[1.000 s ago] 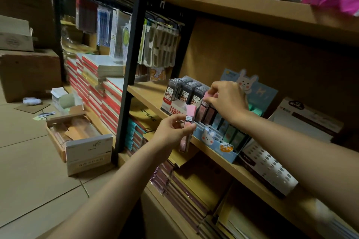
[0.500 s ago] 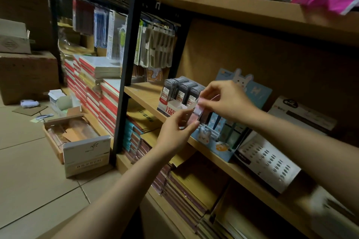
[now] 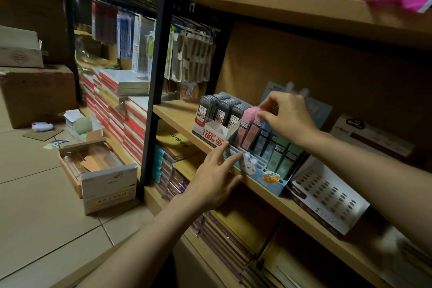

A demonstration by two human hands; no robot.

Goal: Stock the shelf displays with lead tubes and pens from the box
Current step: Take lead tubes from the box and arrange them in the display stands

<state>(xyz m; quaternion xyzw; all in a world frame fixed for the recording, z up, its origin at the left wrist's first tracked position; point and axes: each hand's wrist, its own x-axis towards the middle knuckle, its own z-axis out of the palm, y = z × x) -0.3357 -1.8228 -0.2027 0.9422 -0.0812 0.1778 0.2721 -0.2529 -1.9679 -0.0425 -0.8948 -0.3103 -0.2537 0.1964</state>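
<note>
- Hiding part of the blue rabbit display (image 3: 257, 170), the right hand (image 3: 288, 117) covers its backboard, so only the rabbit ears and one blue edge show behind the knuckles.
- Blurring smears the print on the tubes; colours read, wording does not.
- The right forearm runs out of view at the picture's edge, and the lowest shelf under the display dissolves into blur.
- The right hand pinches the top of a pink lead tube (image 3: 251, 127) between thumb and forefinger; the tube stands in the display's leftmost slots, beside blue and green tubes (image 3: 278, 154).
- The left hand (image 3: 214, 183) is spread, fingers straight and apart, fingertips resting on the display's front left corner; it holds nothing.
- Just left of the display stands a red-and-white box of grey lead tubes (image 3: 218, 116).
- Well left of it, on the floor, lies an opened carton (image 3: 106, 179).
</note>
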